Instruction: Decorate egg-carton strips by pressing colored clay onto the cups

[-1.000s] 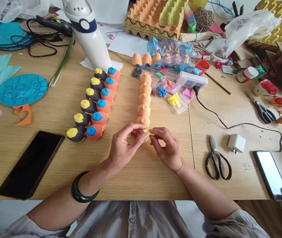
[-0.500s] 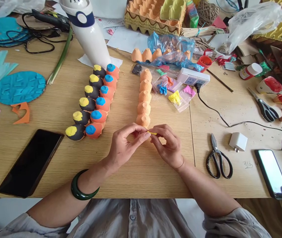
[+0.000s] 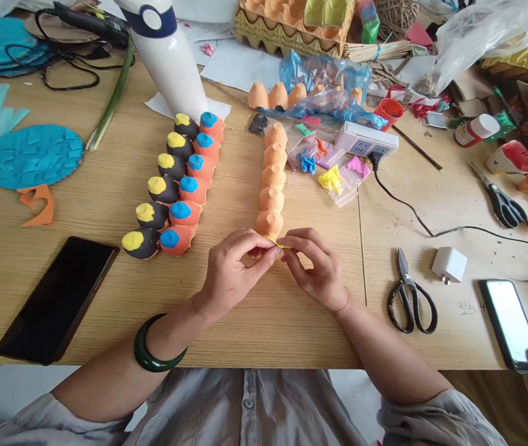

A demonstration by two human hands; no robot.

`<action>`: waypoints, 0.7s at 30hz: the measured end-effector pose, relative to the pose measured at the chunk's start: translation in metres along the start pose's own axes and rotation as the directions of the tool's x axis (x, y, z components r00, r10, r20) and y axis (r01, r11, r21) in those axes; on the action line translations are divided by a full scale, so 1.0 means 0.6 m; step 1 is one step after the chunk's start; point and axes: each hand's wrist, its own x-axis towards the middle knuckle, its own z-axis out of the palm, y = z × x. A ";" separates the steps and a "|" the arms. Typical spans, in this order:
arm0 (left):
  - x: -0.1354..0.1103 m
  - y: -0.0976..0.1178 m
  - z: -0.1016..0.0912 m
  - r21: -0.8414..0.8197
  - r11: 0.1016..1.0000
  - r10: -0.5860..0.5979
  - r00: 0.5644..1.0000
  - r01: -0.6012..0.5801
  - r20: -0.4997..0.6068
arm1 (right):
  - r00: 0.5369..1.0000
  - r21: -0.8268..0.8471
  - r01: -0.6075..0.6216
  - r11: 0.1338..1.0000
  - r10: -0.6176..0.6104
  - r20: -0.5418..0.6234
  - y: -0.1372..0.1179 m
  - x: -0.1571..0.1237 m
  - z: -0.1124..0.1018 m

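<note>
Between the fingertips of my left hand (image 3: 240, 263) and my right hand (image 3: 315, 266) is a small flattened piece of yellow clay (image 3: 283, 246). Both hands pinch it, just at the near end of a strip of bare orange egg-carton cups (image 3: 272, 198). The nearest part of that strip is partly hidden by my fingers. To the left stand two coloured cup strips: a black one (image 3: 152, 214) with yellow clay tops and an orange-red one (image 3: 193, 210) with blue tops. More yellow clay (image 3: 330, 179) lies on a plastic bag beyond my right hand.
A black tablet or phone (image 3: 57, 300) lies at left, scissors (image 3: 408, 294), a white charger (image 3: 450, 265) and a lit phone (image 3: 512, 325) at right. A power strip (image 3: 366, 139) trails a black cord. A tall white vase-like object (image 3: 171, 68) and stacked egg trays (image 3: 292, 28) stand behind.
The view has shifted slightly. Both hands keep pinching the yellow clay at nearly the same place, and a little yellow now shows at the near end of the bare strip.
</note>
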 end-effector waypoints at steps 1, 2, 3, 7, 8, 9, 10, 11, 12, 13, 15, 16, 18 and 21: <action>0.000 0.000 0.000 0.025 0.999 0.028 1.000 -0.028 -0.008 | 1.000 -0.024 0.027 0.999 -0.027 0.011 0.000 0.001 -0.001; 0.001 -0.001 -0.001 0.045 0.998 0.046 0.999 -0.045 -0.011 | 0.999 -0.040 0.042 0.998 -0.041 0.012 0.001 0.002 -0.002; 0.002 -0.001 -0.001 0.057 0.997 0.056 0.998 -0.055 -0.015 | 0.999 -0.050 0.041 0.998 -0.041 0.000 0.001 0.002 -0.002; 0.003 -0.001 -0.002 0.050 0.999 0.016 1.000 -0.016 -0.014 | 0.991 -0.045 -0.037 0.998 0.031 -0.127 0.002 0.001 0.002; 0.003 -0.001 -0.002 0.047 0.999 0.009 1.000 -0.009 -0.011 | 0.992 -0.048 -0.034 0.998 0.028 -0.126 0.003 0.000 0.003; 0.002 -0.002 -0.002 0.049 0.999 0.011 1.000 -0.010 -0.009 | 0.995 -0.059 -0.014 0.998 0.008 -0.101 0.003 0.000 0.003; 0.002 -0.002 -0.002 0.055 0.998 0.015 1.000 -0.015 -0.007 | 0.998 -0.076 0.019 0.997 -0.024 -0.059 0.004 0.001 0.003; 0.001 -0.002 -0.002 0.060 0.998 0.020 1.000 -0.020 -0.005 | 0.998 -0.096 0.053 0.994 -0.055 -0.018 0.004 0.001 0.002; 0.001 -0.001 -0.002 0.061 0.998 0.022 1.000 -0.022 -0.005 | 0.997 -0.112 0.074 0.991 -0.074 0.005 0.005 0.000 0.002; 0.001 -0.001 -0.002 0.056 0.998 0.020 1.000 -0.020 -0.006 | 0.997 -0.119 0.072 0.990 -0.073 -0.001 0.005 0.000 0.002; 0.002 0.001 -0.002 0.038 0.999 0.006 1.000 -0.006 -0.012 | 0.997 -0.070 -0.008 0.998 0.003 -0.078 0.005 -0.001 0.002; 0.002 0.002 -0.002 0.029 1.000 -0.006 1.000 0.006 -0.016 | 0.991 -0.003 -0.072 0.997 0.071 -0.116 0.004 -0.001 0.002; 0.003 0.004 -0.004 0.017 0.999 -0.047 0.999 0.047 -0.024 | 0.961 0.190 -0.204 0.960 0.233 -0.146 0.001 -0.001 0.003; 0.004 0.004 -0.008 -0.010 0.997 -0.076 0.996 0.075 -0.038 | 0.890 0.462 -0.390 0.796 0.456 -0.035 -0.002 0.003 0.005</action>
